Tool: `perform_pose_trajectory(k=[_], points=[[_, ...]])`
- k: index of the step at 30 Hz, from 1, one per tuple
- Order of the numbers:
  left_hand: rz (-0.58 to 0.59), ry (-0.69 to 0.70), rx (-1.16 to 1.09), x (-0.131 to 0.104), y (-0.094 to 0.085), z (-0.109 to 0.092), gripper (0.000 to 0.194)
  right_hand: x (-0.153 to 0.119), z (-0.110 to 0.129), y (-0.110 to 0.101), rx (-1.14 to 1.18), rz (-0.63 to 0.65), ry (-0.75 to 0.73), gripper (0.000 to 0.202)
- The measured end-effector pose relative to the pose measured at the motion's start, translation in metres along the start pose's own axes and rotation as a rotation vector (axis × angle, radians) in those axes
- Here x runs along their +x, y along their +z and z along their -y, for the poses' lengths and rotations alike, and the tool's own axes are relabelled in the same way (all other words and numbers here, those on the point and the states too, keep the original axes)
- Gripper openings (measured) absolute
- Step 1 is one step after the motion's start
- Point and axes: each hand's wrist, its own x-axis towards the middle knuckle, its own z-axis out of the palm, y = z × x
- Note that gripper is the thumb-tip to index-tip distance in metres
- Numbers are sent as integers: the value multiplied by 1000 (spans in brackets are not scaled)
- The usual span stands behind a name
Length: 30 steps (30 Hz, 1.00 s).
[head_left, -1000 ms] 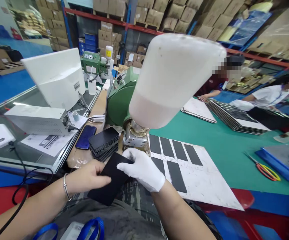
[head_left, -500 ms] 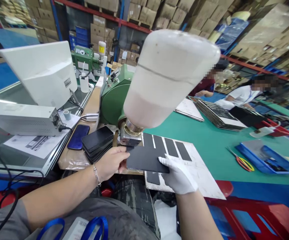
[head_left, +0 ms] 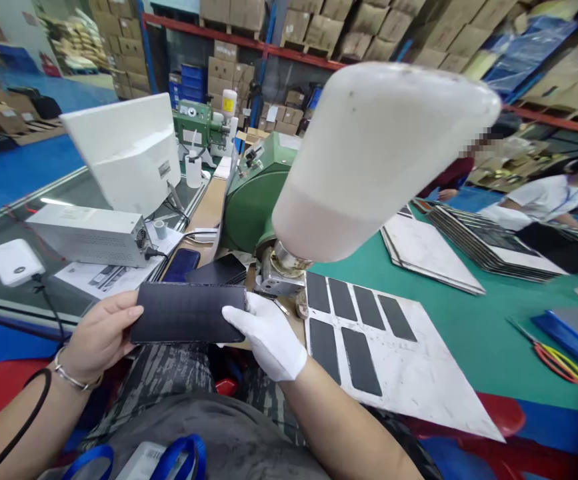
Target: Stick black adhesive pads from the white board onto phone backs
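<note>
A black rectangular panel (head_left: 186, 313) is held level above my lap, gripped at both short ends. My left hand (head_left: 99, 333), bare with a bracelet at the wrist, pinches its left end. On the right end, my right hand (head_left: 273, 337) in a white glove has its thumb on top and its fingers beneath, mostly hidden. Behind the panel lies a stack of black panels (head_left: 219, 270), partly covered by it. The green machine (head_left: 256, 193) stands beyond, with a large white bottle (head_left: 369, 167) upended on its metal head (head_left: 283, 273). Several black panels lie in rows on a white board (head_left: 419, 360) to the right.
A phone (head_left: 181, 265) lies left of the stack. A grey power unit (head_left: 93, 233) and a white monitor (head_left: 123, 150) occupy the left bench. Scissors (head_left: 551, 357) and a blue tray (head_left: 576, 340) rest on the green table (head_left: 493, 320). Two people work at the far right.
Both hands have drawn the black panel from beneath the machine's head, leftward and toward my body. The view has shifted left, so the machine and board appear farther right.
</note>
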Motion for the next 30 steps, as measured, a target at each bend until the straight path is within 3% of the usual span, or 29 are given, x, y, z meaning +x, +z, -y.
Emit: perform_pose_trajectory(k=[3,5,8,11,15,17,20,24,30], points=[[160,37,196,0,-5,0,13,-4,-3,-21,-140,-40,-4,29],[364,94,433,5,5,-5,12,-10,-7,-35,-282,-63,28,36],[719,168,663,20,37,-10,15,-23,-13,-49,-574,-6,119,42],[866,81,578,37,75,3,17,-40,-16,-56,-634,0,222,24],[749,-225,110,48,110,38,33,-63,-13,-68,-172,-133,176,34],[736,-278,-76,46,120,51,39,-71,-8,-74,37,-219,130,37],[782,-312,-249,40,125,57,40,-71,0,-77,168,-268,106,28],[755,-291,-365,37,107,49,49,-53,4,-59,213,-208,109,26],[540,-137,-398,24,51,32,45,-11,-5,-13,249,-54,89,29]])
